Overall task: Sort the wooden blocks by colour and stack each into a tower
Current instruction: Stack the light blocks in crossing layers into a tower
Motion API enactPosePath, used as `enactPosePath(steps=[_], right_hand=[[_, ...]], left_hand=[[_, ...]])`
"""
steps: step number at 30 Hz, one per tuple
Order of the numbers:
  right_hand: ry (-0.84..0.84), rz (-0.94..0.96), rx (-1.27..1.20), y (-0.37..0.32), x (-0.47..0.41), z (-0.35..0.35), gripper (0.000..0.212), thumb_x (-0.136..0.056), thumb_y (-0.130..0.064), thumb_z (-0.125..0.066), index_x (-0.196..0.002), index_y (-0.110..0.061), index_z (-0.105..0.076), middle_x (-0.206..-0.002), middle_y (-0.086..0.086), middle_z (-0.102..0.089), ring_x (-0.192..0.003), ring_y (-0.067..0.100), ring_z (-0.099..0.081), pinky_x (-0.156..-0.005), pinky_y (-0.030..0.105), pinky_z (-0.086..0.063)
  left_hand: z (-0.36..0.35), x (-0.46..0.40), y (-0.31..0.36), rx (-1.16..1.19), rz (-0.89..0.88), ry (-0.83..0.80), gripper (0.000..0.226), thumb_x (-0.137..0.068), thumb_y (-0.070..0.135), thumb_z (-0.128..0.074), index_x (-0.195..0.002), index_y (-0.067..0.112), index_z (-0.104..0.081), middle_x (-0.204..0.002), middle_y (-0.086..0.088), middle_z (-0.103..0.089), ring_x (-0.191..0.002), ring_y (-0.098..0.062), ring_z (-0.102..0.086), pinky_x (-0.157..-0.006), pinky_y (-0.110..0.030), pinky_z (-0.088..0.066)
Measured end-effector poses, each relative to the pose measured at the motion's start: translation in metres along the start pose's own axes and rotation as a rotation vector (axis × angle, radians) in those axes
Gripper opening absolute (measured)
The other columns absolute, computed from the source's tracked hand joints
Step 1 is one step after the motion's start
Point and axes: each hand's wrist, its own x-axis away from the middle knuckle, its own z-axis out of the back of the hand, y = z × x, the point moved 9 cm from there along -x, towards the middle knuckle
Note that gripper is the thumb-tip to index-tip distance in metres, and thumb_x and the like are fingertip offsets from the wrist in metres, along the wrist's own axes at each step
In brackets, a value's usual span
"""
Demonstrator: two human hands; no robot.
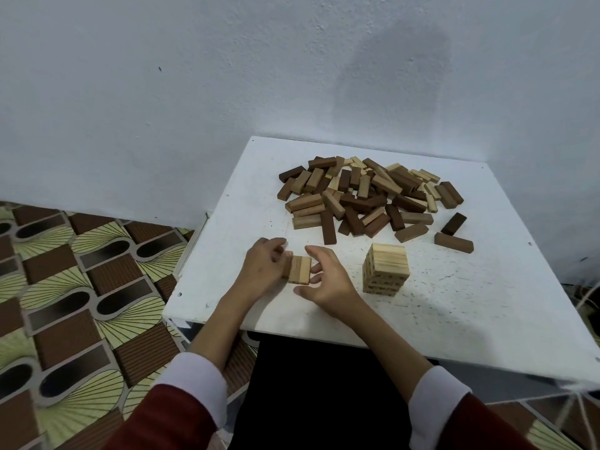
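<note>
A flat row of pale rectangular wooden blocks (299, 269) is squared between both hands; left hand (263, 267) curled against it, right hand's (324, 277) fingers spread, touching; edges should be aligned flush before another layer is added.

The table (454, 319) stands against the wall (194, 76), its left edge over the patterned floor (65, 287). A loose pile of blocks (367, 193) lies toward the far edge, spreading to the right, with two stray blocks (453, 234) just off its right side. Nearer the front edge, right of centre, stands a stacked tower (385, 269). Left of the tower, near the front-left corner, a short row of blocks (298, 269) lies flat between the left hand (263, 271) and the right hand (328, 280).
</note>
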Motion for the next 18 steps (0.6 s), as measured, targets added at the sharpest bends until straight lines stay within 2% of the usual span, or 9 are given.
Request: enactPosePath(steps=[3, 6, 9, 12, 18], right_hand=[[-0.042, -0.010, -0.015, 0.002, -0.003, 0.001, 0.082, -0.071, -0.001, -0.076, -0.141, -0.014, -0.035, -0.126, -0.008, -0.037, -0.086, 0.009, -0.046, -0.073, 0.019, -0.045], [-0.040, -0.014, -0.035, 0.003, -0.003, 0.002, 0.081, -0.072, -0.002, -0.075, -0.141, -0.015, -0.036, -0.129, -0.004, -0.043, -0.086, 0.012, -0.046, -0.075, 0.029, -0.050], [-0.036, -0.024, -0.102, 0.006, -0.001, 0.003, 0.077, -0.074, -0.001, -0.072, -0.140, -0.019, -0.038, -0.128, -0.004, -0.049, -0.087, 0.014, -0.047, -0.080, 0.038, -0.052], [-0.033, -0.014, -0.115, 0.007, 0.001, 0.004, 0.074, -0.074, -0.001, -0.071, -0.138, -0.021, -0.040, -0.122, -0.006, -0.053, -0.087, 0.013, -0.047, -0.082, 0.034, -0.049], [-0.048, -0.005, -0.150, 0.007, 0.001, 0.003, 0.071, -0.073, 0.002, -0.070, -0.135, -0.021, -0.043, -0.110, -0.016, -0.053, -0.077, 0.011, -0.044, -0.075, 0.027, -0.045]], left_hand=[[-0.009, 0.007, -0.001, 0.075, -0.066, -0.173, 0.065, -0.080, 0.018, -0.072, -0.138, 0.021, -0.044, -0.123, 0.005, -0.048, -0.094, -0.006, -0.051, -0.068, -0.004, -0.038], [-0.016, 0.013, -0.001, 0.126, -0.148, -0.283, 0.083, -0.070, 0.011, -0.081, -0.140, 0.023, -0.039, -0.127, 0.006, -0.050, -0.091, 0.006, -0.050, -0.070, -0.005, -0.040], [-0.015, 0.014, -0.003, 0.163, -0.178, -0.205, 0.081, -0.067, 0.003, -0.081, -0.136, 0.021, -0.044, -0.120, 0.003, -0.057, -0.075, 0.006, -0.049, -0.067, -0.008, -0.041], [-0.015, 0.017, -0.004, 0.210, -0.181, -0.165, 0.080, -0.067, 0.003, -0.080, -0.136, 0.021, -0.045, -0.114, 0.005, -0.059, -0.072, 0.003, -0.049, -0.067, -0.010, -0.042], [-0.015, 0.017, -0.003, 0.260, -0.185, -0.170, 0.082, -0.066, 0.002, -0.080, -0.136, 0.023, -0.044, -0.109, 0.008, -0.061, -0.068, 0.001, -0.047, -0.066, -0.011, -0.042]])
